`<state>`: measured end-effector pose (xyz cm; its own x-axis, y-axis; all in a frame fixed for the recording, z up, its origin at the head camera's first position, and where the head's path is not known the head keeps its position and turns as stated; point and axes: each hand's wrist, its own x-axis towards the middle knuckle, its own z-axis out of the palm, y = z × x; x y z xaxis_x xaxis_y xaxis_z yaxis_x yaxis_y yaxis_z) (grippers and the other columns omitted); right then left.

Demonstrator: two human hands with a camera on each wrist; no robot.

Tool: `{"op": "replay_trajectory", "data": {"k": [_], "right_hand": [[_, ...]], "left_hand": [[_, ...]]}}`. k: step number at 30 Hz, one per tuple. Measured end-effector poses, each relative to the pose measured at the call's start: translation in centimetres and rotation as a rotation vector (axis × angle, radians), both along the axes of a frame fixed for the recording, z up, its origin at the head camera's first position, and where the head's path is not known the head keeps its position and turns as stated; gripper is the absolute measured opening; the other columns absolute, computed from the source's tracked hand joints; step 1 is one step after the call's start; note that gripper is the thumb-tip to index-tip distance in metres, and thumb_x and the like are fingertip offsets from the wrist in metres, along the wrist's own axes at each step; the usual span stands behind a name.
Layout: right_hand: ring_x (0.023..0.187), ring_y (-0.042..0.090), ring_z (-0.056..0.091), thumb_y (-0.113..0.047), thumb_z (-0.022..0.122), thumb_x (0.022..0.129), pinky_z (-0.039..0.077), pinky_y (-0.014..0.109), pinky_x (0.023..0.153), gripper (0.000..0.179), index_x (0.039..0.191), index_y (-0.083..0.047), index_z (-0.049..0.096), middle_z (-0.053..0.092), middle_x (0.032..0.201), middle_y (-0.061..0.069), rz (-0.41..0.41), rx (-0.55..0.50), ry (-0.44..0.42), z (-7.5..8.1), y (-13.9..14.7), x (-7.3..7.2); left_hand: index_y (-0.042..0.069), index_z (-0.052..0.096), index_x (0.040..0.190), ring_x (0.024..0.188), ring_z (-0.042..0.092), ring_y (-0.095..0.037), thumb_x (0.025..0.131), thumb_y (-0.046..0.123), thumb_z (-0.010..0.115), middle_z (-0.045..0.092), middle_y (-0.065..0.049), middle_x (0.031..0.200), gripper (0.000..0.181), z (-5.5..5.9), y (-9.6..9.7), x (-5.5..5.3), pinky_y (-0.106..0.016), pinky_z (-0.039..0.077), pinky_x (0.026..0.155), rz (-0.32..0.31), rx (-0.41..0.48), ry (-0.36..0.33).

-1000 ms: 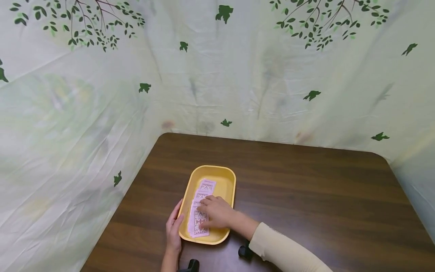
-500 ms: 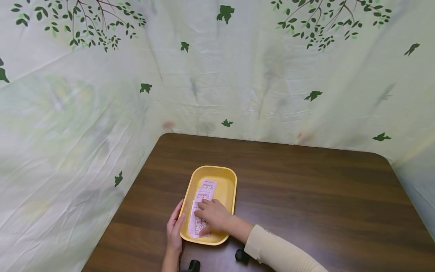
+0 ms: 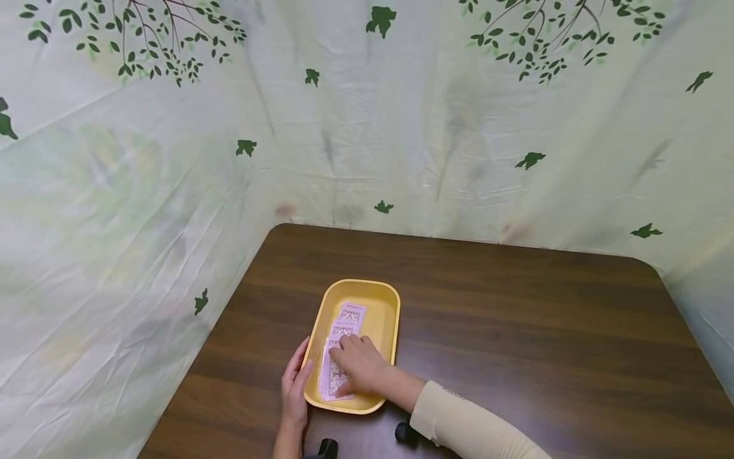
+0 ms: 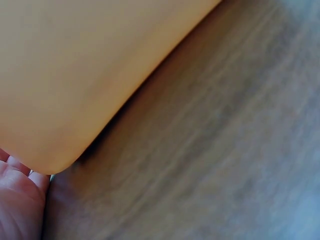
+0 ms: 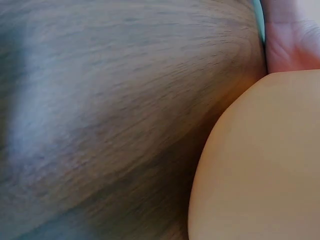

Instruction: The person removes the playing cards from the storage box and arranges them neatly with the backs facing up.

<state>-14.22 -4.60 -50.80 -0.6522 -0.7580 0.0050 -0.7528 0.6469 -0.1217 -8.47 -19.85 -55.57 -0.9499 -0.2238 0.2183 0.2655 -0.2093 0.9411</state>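
Note:
A yellow rectangular tray (image 3: 378,319) stands lengthwise on the table, left of its middle. Pink patterned cards (image 3: 352,313) lie overlapping in a long row inside it. My left hand (image 3: 294,386) grips the tray's left side, its thumb by the rim and its fingers along the outer wall. Reaching in from the right, my right hand (image 3: 366,368) touches the cards nearest me with slightly bent fingers, the thumb at their near end. It covers part of them. The left wrist view shows the tray wall (image 4: 75,100) beside the palm; the cards are outside both wrist views.
The dark wood table (image 3: 516,319) stretches far to the right of the tray. Behind it hangs a pale cloth (image 3: 430,127) printed with leaves and branches. Black rounded pieces of gear show near my left wrist (image 3: 328,448) and under the right sleeve (image 3: 478,424).
My right hand has shifted slightly left and nearer over the cards, and its fingers have drawn in from a wider spread. The left hand keeps its hold on the tray.

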Motion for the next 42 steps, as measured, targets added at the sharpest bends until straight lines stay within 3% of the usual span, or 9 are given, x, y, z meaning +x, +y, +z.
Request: {"op": "replay_trajectory", "data": {"k": [3,10,14,24,33,42], "right_hand": [[0.085,0.017,0.044,-0.057,0.076,0.061,0.034,0.029,0.067,0.070,0.114,-0.015,0.056,0.048,0.093,0.002,-0.027,-0.007,-0.033,0.1,-0.2,0.0],[0.085,0.020,0.040,-0.049,0.082,0.056,0.035,0.028,0.069,0.083,0.124,-0.014,0.052,0.047,0.098,0.008,-0.080,-0.064,-0.148,0.0,-0.3,-0.3],[0.084,0.020,0.037,-0.047,0.084,0.054,0.034,0.027,0.069,0.086,0.126,-0.014,0.051,0.046,0.098,0.008,-0.104,-0.099,-0.170,-0.1,-0.3,-0.3],[0.091,0.021,0.043,-0.047,0.082,0.055,0.036,0.031,0.071,0.079,0.124,-0.020,0.054,0.050,0.104,0.008,-0.092,-0.006,-0.041,0.3,-0.7,0.0],[0.089,0.021,0.045,-0.037,0.082,0.062,0.045,0.027,0.061,0.062,0.119,-0.025,0.060,0.051,0.108,0.008,-0.051,0.012,-0.048,0.4,-1.3,0.5],[0.080,0.018,0.044,-0.033,0.082,0.064,0.044,0.025,0.055,0.049,0.108,-0.022,0.063,0.050,0.096,0.006,-0.035,0.017,0.003,0.4,-1.3,0.7]], "left_hand": [[-0.012,0.037,0.132,0.110,0.050,-0.020,0.094,0.000,0.040,0.044,-0.020,0.132,0.041,0.0,0.0,0.0,-0.027,0.043,0.089,0.003,0.001,-0.001],[-0.010,0.039,0.132,0.110,0.050,-0.019,0.093,0.000,0.041,0.043,-0.022,0.133,0.040,-0.1,0.0,0.0,-0.027,0.042,0.090,0.017,-0.014,-0.022],[-0.010,0.040,0.132,0.109,0.051,-0.020,0.093,0.000,0.041,0.042,-0.024,0.132,0.040,0.0,0.0,0.0,-0.027,0.043,0.089,0.022,-0.024,-0.022],[-0.012,0.039,0.131,0.106,0.052,-0.023,0.093,0.000,0.041,0.046,-0.023,0.128,0.040,0.0,0.0,0.0,-0.028,0.045,0.087,0.033,-0.027,-0.029],[-0.014,0.039,0.130,0.108,0.051,-0.022,0.093,-0.001,0.041,0.048,-0.020,0.128,0.039,-0.1,0.1,0.0,-0.027,0.044,0.088,0.036,-0.026,-0.016],[-0.013,0.041,0.129,0.104,0.055,-0.017,0.093,0.002,0.042,0.053,-0.010,0.123,0.039,-0.1,-0.1,0.1,-0.028,0.046,0.085,0.058,-0.037,-0.086]]}}
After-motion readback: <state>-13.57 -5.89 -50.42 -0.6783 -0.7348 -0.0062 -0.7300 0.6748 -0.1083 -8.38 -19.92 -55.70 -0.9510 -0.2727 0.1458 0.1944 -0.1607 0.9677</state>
